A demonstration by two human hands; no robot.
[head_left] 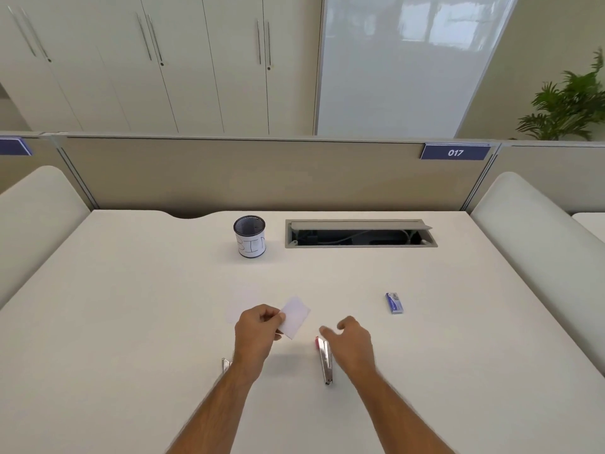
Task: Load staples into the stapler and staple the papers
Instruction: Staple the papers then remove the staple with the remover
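Note:
My left hand (pixel 257 332) pinches a small white slip of paper (pixel 294 317) and holds it a little above the desk. Another pale paper (pixel 240 308) lies flat just beyond that hand, faint against the tabletop. A metal stapler (pixel 325 360) with a red end lies on the desk near me. My right hand (pixel 352 339) hovers just right of the stapler, fingers relaxed and spread, holding nothing. A small blue staple box (pixel 394 303) lies farther right. A small metal piece (pixel 226 365) shows beside my left forearm, partly hidden.
A mesh cup labelled BIN (pixel 250 237) stands at the back of the white desk (pixel 131 322). An open cable tray (pixel 360 233) sits to its right. Padded partitions flank both sides, and a divider panel closes the back.

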